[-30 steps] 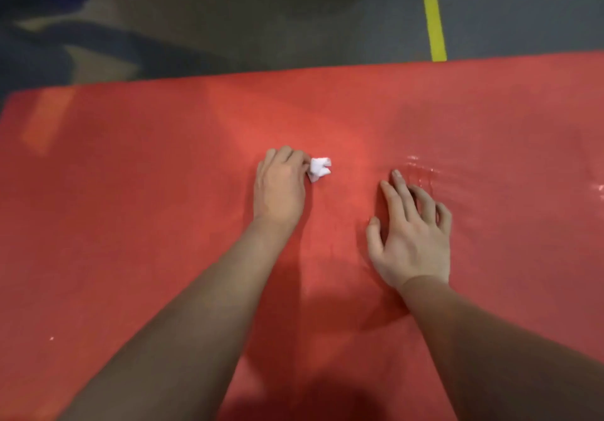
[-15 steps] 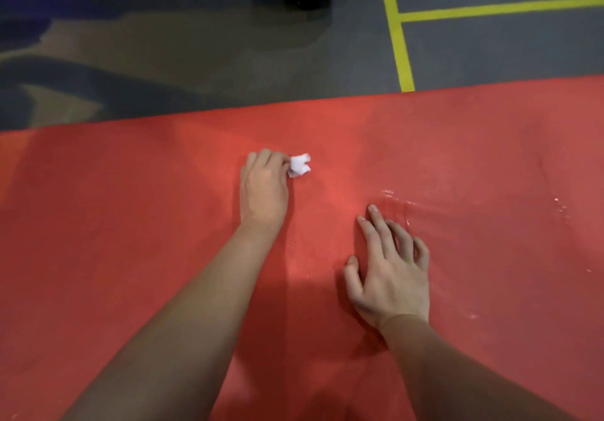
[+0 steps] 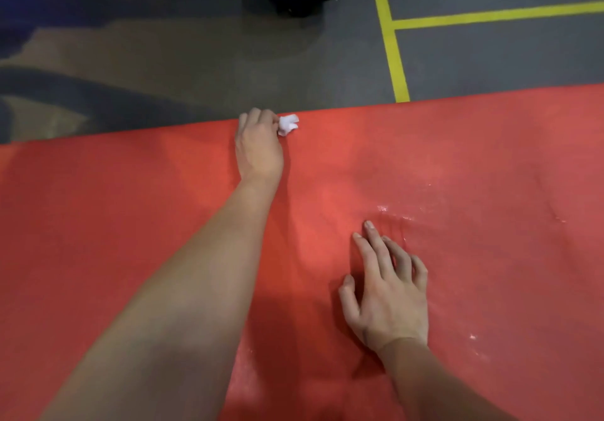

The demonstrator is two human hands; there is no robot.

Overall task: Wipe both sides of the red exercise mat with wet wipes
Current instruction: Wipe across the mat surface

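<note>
As the left hand (image 3: 260,149), gripping the wipe (image 3: 288,124), has slid to the mat (image 3: 130,224) edge, this stroke seems done; right hand (image 3: 389,303) lies flat.

Dim, warm indoor light, falling from above. The smooth red exercise mat (image 3: 130,224) carries a soft pale patch near the centre, and small white glints of wet sheen toward 3 o'clock, just past the fingertips of the right hand (image 3: 389,303). Dark shadows pool beside the bare left forearm (image 3: 196,290) and under the right wrist, toward 6 o'clock. The matte grey floor (image 3: 490,61) at 12 o'clock is duller, sinking to bluish black at 10 o'clock. A crumpled white wipe (image 3: 288,124) is the brightest spot, its folds washed out. Detail is soft throughout; the forearm looms large at 7 o'clock, stretched by the wide lens.
</note>
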